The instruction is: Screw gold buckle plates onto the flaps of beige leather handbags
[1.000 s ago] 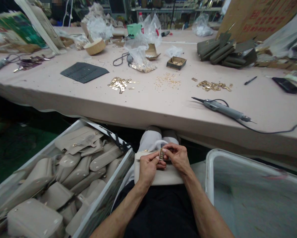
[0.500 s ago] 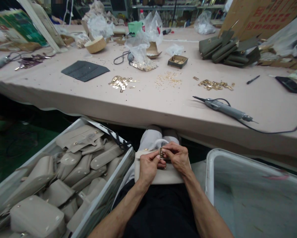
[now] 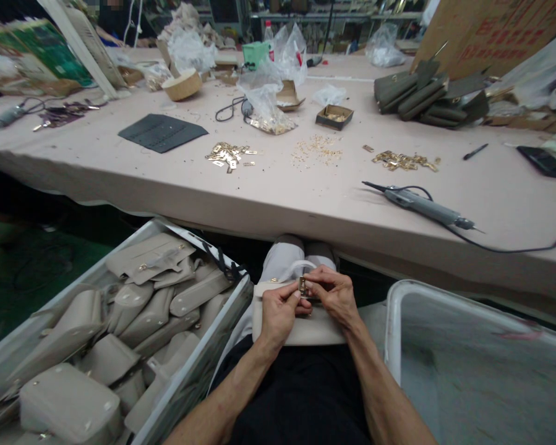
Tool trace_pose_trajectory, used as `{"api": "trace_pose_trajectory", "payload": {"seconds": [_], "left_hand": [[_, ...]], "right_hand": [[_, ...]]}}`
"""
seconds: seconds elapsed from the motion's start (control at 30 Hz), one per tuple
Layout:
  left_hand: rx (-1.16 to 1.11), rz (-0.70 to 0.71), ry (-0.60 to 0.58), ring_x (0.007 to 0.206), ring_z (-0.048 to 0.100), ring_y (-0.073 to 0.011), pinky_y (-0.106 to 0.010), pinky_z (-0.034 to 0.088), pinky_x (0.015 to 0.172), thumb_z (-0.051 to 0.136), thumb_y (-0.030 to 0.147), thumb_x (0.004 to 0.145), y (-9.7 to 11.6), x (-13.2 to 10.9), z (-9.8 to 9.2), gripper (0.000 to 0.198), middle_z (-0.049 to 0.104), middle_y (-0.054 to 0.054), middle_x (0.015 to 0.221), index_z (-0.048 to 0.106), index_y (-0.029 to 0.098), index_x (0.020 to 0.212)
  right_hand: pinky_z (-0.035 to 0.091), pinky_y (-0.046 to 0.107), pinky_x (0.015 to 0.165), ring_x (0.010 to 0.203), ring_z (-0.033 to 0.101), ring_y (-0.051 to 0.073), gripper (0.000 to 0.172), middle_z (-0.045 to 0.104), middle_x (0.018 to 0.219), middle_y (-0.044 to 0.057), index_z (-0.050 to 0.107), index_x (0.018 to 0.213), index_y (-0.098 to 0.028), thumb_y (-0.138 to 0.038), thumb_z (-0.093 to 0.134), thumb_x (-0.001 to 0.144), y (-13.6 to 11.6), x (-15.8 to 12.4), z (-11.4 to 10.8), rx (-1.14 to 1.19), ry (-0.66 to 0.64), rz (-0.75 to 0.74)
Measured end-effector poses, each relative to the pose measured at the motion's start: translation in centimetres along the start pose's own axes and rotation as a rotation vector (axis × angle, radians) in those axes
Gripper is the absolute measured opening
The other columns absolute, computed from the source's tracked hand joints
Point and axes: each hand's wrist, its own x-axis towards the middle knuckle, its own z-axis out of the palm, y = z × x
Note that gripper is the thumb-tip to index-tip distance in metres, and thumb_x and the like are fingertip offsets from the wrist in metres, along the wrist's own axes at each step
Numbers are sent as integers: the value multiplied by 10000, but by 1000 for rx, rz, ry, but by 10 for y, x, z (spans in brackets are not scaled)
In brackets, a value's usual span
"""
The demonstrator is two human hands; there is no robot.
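A cream handbag (image 3: 321, 335) lies across my lap, its pale handle loop showing beyond my fingers. Over it, a small gold metal clasp piece (image 3: 302, 285) is pinched between both hands. My left hand (image 3: 279, 310) is closed, thumb and forefinger at the piece's near left side. From the right, my right hand (image 3: 334, 293) grips the same piece with thumb and fingertips. My fingers partly cover the piece, so how it joins the bag is hidden.
To my left stands a white bin (image 3: 198, 352) full of beige bags (image 3: 68, 398). Another white bin (image 3: 393, 346) is at my right. On the table lie an electric screwdriver (image 3: 421, 207), gold plates (image 3: 229, 154), gold frames (image 3: 405, 161), tiny screws (image 3: 317, 149) and dark bags (image 3: 426, 96).
The view has shifted very slightly. Both hands keep their pinch on the gold piece over the bag, with hardly any visible movement.
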Motion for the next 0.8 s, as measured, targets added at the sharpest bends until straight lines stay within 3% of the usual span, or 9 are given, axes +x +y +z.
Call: {"api": "trace_pose_trajectory", "payload": {"seconds": [0.8], "left_hand": [[24, 6, 4, 615, 677, -158, -350, 654, 683, 707, 261, 813, -1, 0, -1, 508, 707, -97, 713, 709, 20, 1259]], "right_hand": [[526, 284, 717, 832, 653, 193, 125, 681, 894, 86, 804, 922, -178, -264, 737, 860, -3, 1, -2, -58, -17, -22]]}}
